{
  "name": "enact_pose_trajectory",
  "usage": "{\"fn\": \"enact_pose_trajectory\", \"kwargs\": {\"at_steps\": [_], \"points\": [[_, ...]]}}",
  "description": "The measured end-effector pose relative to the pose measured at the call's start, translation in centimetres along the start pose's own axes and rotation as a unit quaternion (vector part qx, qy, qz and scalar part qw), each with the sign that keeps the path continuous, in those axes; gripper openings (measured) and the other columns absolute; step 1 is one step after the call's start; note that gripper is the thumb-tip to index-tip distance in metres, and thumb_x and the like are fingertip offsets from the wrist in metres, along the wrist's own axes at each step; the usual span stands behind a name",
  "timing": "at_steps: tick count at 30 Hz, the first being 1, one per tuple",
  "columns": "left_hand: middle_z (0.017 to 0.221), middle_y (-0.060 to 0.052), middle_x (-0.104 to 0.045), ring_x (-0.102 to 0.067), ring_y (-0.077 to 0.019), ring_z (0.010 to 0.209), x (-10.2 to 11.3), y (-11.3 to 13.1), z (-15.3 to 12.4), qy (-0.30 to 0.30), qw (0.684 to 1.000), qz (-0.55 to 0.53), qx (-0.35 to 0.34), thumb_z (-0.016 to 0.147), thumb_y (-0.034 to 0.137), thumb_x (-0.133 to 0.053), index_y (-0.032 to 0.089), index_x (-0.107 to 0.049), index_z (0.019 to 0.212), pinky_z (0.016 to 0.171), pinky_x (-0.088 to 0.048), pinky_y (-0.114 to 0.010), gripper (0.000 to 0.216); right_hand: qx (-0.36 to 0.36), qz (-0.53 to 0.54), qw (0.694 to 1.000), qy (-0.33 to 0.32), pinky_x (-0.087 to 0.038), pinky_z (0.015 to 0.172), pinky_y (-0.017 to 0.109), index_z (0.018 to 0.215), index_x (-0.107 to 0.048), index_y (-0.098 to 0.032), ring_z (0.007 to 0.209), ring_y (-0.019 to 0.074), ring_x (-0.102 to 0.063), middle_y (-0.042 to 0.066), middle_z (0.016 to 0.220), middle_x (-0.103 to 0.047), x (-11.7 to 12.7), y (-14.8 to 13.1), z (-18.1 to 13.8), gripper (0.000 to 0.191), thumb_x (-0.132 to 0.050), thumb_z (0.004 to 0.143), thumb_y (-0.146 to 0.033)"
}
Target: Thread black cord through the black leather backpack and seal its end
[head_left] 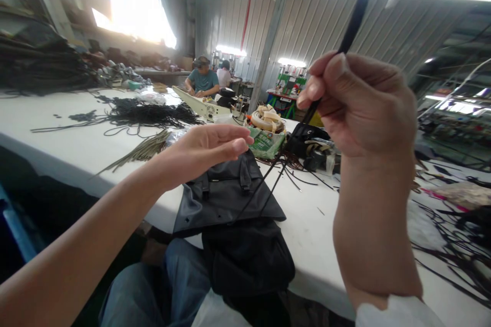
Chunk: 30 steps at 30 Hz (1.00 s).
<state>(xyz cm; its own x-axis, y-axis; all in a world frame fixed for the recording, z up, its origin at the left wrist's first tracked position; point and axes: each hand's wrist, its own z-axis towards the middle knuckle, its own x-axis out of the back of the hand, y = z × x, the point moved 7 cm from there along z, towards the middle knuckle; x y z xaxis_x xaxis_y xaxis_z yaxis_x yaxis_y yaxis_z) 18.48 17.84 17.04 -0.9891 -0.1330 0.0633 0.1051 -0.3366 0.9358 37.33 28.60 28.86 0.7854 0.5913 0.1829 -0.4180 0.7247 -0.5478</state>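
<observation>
Right hand [360,104], raised above the table [69,148], pinches a black strap [355,15] between thumb and forefinger, the other fingers curled. Its long axis runs steeply from upper right to lower left: 1 end leaves the frame at the top, and below the fist it thins to 2 cords [268,184] reaching the dark bag [226,194]. I see my left hand [207,148] held open and loosely spread, palm down, over the bag, holding nothing. That bag lies across the table's near edge and hangs toward my lap. Past it, mid-table, stand a green packet [266,143], a coil of pale webbing [266,118] and a black cord tangle [149,112]. At the far edge sits a person in a teal shirt [202,80].
</observation>
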Motion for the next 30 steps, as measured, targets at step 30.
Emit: {"fn": "enact_pose_trajectory", "kwargs": {"at_steps": [30], "points": [[0.074,-0.002,-0.074,-0.065,-0.0192,0.077,-0.6,0.8,0.3,0.108,0.993,0.031,-0.022,0.091,0.048,-0.087,0.022,-0.09,0.103,0.081,-0.052,-0.032,0.029,-0.246,0.102,0.952,-0.152,-0.063,0.079,0.034,0.087,-0.09,-0.018,0.078,0.0221,-0.075,0.006,0.079,-0.081,-8.0,8.8,-6.2,0.053,-0.087,0.084,-0.071]]}}
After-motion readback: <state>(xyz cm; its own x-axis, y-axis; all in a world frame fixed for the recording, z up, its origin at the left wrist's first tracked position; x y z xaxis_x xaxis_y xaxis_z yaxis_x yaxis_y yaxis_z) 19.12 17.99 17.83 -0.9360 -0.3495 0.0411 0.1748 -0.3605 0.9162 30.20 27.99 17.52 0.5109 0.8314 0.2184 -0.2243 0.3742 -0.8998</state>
